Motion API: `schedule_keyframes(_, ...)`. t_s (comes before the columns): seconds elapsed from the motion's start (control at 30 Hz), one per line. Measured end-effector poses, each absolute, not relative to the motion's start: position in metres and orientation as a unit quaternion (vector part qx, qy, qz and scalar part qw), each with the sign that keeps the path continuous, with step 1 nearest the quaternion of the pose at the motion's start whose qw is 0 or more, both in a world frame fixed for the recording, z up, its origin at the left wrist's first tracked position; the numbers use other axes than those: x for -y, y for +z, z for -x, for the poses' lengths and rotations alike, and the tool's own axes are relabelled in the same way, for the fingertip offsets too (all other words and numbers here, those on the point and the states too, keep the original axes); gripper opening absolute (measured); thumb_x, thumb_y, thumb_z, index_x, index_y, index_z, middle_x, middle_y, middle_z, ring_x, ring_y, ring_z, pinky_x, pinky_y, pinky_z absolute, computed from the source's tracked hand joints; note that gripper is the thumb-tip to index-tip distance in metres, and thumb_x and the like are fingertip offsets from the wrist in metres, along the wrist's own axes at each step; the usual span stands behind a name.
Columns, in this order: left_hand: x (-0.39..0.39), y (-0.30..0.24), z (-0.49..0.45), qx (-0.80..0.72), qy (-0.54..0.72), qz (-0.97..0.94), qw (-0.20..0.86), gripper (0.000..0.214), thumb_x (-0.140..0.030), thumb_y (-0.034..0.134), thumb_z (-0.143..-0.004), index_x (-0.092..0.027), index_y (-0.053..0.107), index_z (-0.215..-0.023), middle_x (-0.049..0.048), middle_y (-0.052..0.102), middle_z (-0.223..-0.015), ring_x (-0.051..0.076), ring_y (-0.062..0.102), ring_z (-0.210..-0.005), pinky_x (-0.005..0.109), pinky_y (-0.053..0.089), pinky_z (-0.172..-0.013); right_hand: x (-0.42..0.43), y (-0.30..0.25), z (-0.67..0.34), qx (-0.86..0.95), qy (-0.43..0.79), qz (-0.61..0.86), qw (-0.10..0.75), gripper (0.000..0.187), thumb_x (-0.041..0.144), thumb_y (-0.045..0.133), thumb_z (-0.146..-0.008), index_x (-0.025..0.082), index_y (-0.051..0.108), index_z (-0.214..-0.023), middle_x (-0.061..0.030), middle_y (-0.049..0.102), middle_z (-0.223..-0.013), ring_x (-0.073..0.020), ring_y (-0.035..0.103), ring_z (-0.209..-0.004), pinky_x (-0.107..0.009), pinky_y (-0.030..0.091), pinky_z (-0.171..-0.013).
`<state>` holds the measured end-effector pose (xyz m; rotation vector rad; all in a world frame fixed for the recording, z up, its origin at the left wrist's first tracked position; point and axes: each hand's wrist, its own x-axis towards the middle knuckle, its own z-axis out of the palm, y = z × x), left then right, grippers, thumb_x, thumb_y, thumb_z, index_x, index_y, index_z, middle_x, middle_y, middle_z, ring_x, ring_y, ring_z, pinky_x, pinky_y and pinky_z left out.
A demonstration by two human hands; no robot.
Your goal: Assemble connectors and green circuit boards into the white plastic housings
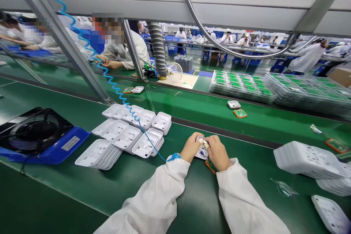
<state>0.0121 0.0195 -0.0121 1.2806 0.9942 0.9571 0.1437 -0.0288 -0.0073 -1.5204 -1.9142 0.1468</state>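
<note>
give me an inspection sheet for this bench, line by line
surface: green mat, bare near the sleeves
job's things: small white housing held between both hands; green board lying under the right hand
clutter: white trays stacked at left; more white housings at right; fan far left
grips: left hand and right hand both closed on the housing
cables: blue coiled cord running to a strap on the left wrist
surroundings: board trays across the belt; other people at work beyond
</note>
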Motion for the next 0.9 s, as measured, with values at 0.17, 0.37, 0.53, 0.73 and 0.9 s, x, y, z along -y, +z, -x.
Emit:
schedule_keyframes(0.17,-0.014,-0.004,-0.011,-0.400,0.436,-0.601,0.537,0.023,-0.016,0.050,-0.070,-0.016,0.058,-0.092,0.0015,0.062,-0.086,0.013,0.056,-0.076,0.022,0.044,-0.068,0.026,-0.002,-0.150,0.663,0.158,0.603,0.415,0.023,0.034,0.048,-0.081,0.018,0.051,-0.098,-0.0047,0.056,-0.090,-0.0167,0.053,-0.079,-0.030,0.043,-0.072)
schedule_keyframes(0.37,-0.009,-0.004,-0.014,-0.396,0.416,-0.644,0.505,0.027,-0.012,0.046,-0.070,-0.018,0.056,-0.095,0.0003,0.062,-0.088,0.013,0.055,-0.077,0.022,0.043,-0.069,0.025,-0.001,-0.154,0.640,0.262,0.600,0.403,0.016,0.035,0.049,-0.078,0.020,0.050,-0.084,0.0029,0.053,-0.069,-0.0122,0.048,-0.061,-0.024,0.038,-0.057)
schedule_keyframes(0.53,-0.016,-0.014,-0.014,-0.460,0.368,-0.641,0.492,0.020,-0.014,0.042,-0.074,-0.018,0.057,-0.087,0.0000,0.061,-0.082,0.012,0.054,-0.074,0.021,0.041,-0.065,0.027,0.000,-0.152,0.653,0.112,0.629,0.407,0.018,0.026,0.045,-0.078,0.018,0.051,-0.093,-0.0045,0.056,-0.088,-0.0177,0.050,-0.082,-0.030,0.038,-0.072)
schedule_keyframes(0.73,-0.016,-0.013,-0.014,-0.493,0.397,-0.610,0.477,0.021,-0.027,0.039,-0.083,-0.018,0.058,-0.086,0.0009,0.060,-0.082,0.013,0.054,-0.078,0.022,0.042,-0.069,0.035,0.002,-0.130,0.756,0.004,0.595,0.274,0.010,0.021,0.043,-0.082,0.019,0.053,-0.085,-0.0049,0.054,-0.084,-0.0187,0.045,-0.081,-0.030,0.031,-0.072)
schedule_keyframes(0.9,-0.014,-0.012,-0.015,-0.495,0.377,-0.606,0.496,0.021,-0.030,0.042,-0.082,-0.020,0.059,-0.088,0.0009,0.062,-0.085,0.013,0.054,-0.078,0.022,0.042,-0.069,0.036,-0.003,-0.127,0.741,-0.038,0.641,0.196,0.009,0.016,0.043,-0.081,0.019,0.051,-0.081,-0.0040,0.054,-0.081,-0.0183,0.044,-0.077,-0.030,0.027,-0.068)
